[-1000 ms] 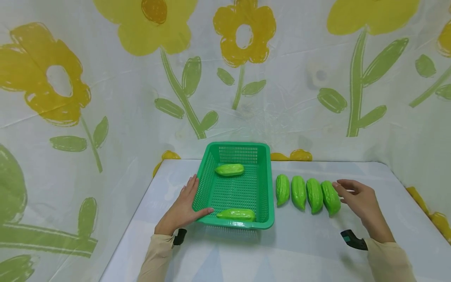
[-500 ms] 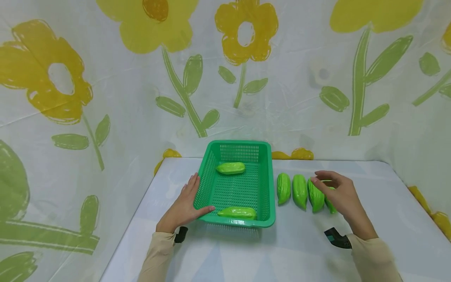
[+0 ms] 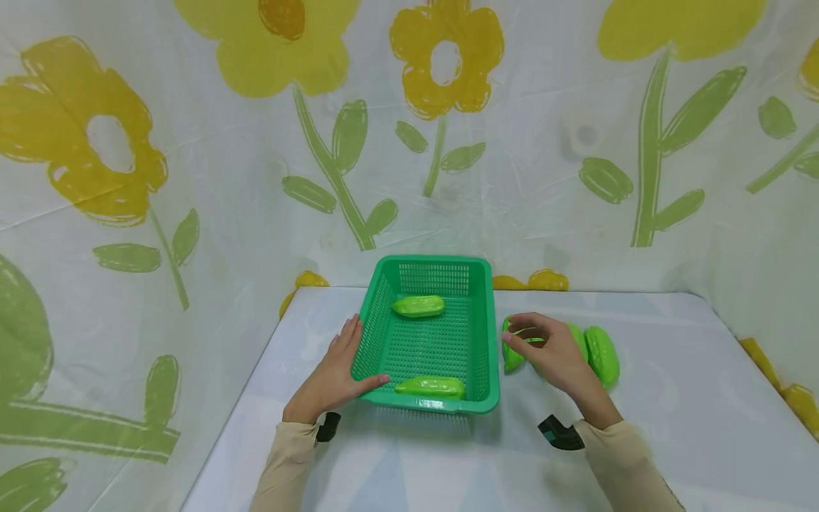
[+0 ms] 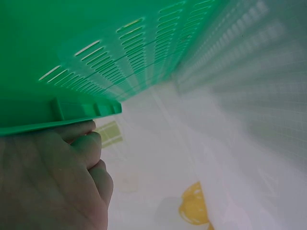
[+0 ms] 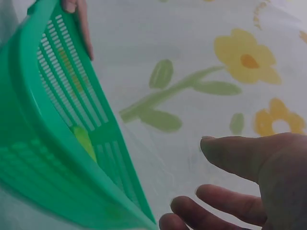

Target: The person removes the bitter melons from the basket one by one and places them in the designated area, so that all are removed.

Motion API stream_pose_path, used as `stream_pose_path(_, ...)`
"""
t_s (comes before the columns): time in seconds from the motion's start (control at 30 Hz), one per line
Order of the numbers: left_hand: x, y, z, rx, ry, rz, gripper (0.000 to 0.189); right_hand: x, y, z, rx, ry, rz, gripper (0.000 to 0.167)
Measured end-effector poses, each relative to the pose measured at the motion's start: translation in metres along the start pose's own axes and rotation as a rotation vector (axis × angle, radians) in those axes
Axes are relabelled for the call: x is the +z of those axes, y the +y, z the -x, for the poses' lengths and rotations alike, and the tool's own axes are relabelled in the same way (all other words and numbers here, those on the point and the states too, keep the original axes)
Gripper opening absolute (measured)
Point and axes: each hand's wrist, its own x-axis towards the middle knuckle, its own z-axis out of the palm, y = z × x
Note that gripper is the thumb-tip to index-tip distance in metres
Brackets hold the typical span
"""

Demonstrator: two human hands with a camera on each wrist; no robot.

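Observation:
A green plastic basket (image 3: 430, 405) stands on the table, with two bright green bitter melons inside: one toward its back (image 3: 419, 306), one along its front wall (image 3: 431, 387). My left hand (image 3: 329, 380) rests spread at the basket's left rim, thumb over the front left corner; in the left wrist view its fingers (image 4: 88, 148) lie just under the rim. My right hand (image 3: 553, 352) is over the row of bitter melons right of the basket, partly covering the leftmost one (image 3: 512, 361). The right wrist view shows thumb and fingers apart, nothing between them.
At the row's right end lies another bitter melon (image 3: 603, 355), with one beside it partly hidden by my right hand. Behind the pale table (image 3: 678, 405) hangs a white cloth (image 3: 537, 213) printed with yellow flowers, which also closes off both sides.
My right hand has moved left along the row, from the rightmost bitter melon to the leftmost. My left hand and the basket have stayed in place.

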Motion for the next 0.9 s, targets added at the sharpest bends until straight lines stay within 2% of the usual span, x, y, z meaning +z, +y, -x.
stream_pose_path(0.2, -0.001, 0.001, 0.001, 0.002, 0.006, 0.011, 0.118, 0.027, -0.006, -0.004, -0.045, -0.060, -0.058, 0.039)
stream_pose_path(0.37, 0.000, 0.001, 0.001, 0.009, 0.013, 0.014, 0.118, 0.045, -0.010, -0.008, -0.081, -0.092, -0.049, 0.037)
stream_pose_path(0.9, 0.000, 0.001, 0.000, 0.001, 0.006, 0.017, 0.118, 0.077, -0.025, -0.012, -0.124, -0.173, -0.071, 0.038)
